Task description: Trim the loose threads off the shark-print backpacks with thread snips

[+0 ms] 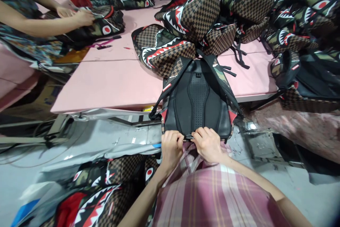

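Observation:
A backpack point(198, 99) lies back side up, its top on the table's front edge and its bottom toward my body. The black padded back panel and both shoulder straps face me. At its bottom edge, my left hand point(172, 147) is closed on the left part of the edge. Just right of it, my right hand point(207, 144) pinches the same edge near the middle. Between the hands shows a small shiny metal bit, too small to name. What lies under my fingertips is hidden.
Checkered shark-mouth backpacks point(196, 14) are heaped on the pink table point(106, 81). Across the left side, a co-worker's hands point(79, 16) work on a camouflage backpack point(106, 25). More bags point(114, 174) lie low at my left, others point(313, 74) at right.

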Available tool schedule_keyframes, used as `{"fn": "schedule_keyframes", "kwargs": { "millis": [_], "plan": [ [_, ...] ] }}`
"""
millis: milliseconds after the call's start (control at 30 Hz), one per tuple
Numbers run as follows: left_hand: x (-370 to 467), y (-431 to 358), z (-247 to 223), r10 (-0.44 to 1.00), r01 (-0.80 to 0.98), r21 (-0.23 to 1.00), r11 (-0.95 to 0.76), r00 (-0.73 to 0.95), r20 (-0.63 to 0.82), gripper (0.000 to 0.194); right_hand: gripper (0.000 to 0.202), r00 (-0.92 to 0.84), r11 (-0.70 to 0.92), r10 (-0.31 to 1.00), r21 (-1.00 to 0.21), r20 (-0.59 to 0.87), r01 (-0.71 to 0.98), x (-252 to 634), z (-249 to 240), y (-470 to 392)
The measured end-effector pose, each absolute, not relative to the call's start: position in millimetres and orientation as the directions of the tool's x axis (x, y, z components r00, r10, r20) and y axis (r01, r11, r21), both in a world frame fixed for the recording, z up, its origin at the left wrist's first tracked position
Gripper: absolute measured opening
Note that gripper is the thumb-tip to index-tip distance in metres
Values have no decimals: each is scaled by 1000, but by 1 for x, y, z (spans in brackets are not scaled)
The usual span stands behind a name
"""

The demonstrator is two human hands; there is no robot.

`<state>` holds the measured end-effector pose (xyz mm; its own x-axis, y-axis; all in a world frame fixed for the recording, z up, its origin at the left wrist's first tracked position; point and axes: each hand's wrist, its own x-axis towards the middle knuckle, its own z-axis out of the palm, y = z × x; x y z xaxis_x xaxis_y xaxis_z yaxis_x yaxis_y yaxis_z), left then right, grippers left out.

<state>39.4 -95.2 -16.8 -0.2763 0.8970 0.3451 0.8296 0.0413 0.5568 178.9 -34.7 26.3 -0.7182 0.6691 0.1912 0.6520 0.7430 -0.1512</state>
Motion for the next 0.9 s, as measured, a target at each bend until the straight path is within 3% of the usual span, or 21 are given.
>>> {"fn": "schedule_keyframes", "kwargs": {
  "millis": [133, 233, 300, 400, 467, 533, 633, 700, 767, 900],
  "plan": [
    [17, -95, -5, 952, 765, 643, 39, -223, 208, 27, 11, -703, 716, 695, -240, 153, 655, 183, 26, -31],
    [-17, -85, 13, 994, 552, 832, -56, 112, -7, 43, 15, -696, 681, 698, -456, 168, 573, 195, 24, -23],
    [-31, -69, 21, 988, 494, 869, -30, 148, -50, 49, 19, -653, 615, 728, -619, 209, 488, 203, 22, -17],
    [-25, -37, 15, 998, 703, 711, -21, -25, 55, 34, 21, -513, 457, 830, -794, 219, 401, 210, 19, -11],
    [-18, -17, 6, 993, 833, 547, -85, 25, 117, 38, 21, -415, 355, 892, -849, 181, 393, 214, 16, -8],
    [-23, -1, -1, 989, 912, 400, -87, 33, 142, 45, 20, -340, 285, 929, -866, 144, 411, 219, 12, -5],
    [-54, 20, -2, 943, 962, 248, 117, -187, 277, 42, 21, -271, 211, 958, -866, 91, 454, 231, 7, -1],
    [-75, 33, -1, 906, 950, 250, 189, -267, 327, 35, 21, -249, 162, 968, -859, 42, 486, 238, 7, 5],
    [-86, 47, -4, 925, 934, 316, 168, -260, 277, 27, 24, -270, 156, 963, -829, 6, 537, 240, 11, 16],
    [-85, 66, -19, 958, 906, 399, 142, -227, 174, 21, 31, -449, 375, 891, -673, 71, 638, 216, 28, 61]
  ]
}}
